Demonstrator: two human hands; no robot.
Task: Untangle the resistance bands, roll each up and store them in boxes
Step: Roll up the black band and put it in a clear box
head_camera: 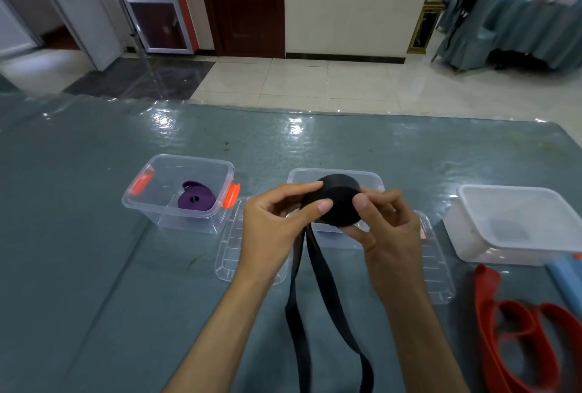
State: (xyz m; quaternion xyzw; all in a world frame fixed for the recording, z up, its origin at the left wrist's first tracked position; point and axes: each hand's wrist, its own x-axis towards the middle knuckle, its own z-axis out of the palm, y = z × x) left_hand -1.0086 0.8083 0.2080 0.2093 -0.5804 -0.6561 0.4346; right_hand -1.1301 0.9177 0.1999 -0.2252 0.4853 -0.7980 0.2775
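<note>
A black resistance band [338, 200] is partly wound into a thick roll that I hold in the air in front of the middle clear box [333, 172]. My left hand [277, 225] pinches the roll's left side between thumb and fingers. My right hand [385, 228] grips its right side. The band's loose tail [318, 298] hangs down in a loop toward the table's near edge. A rolled purple band [196, 200] lies inside the left clear box [163, 219] with orange latches. A red band [516, 329] lies unrolled on the table at the right.
A white box [510, 251] stands at the right. Two clear lids [230, 254] [437, 269] lie flat beside the middle box. A blue object [567, 279] pokes in at the right edge. The table has a glossy teal cover [94, 266].
</note>
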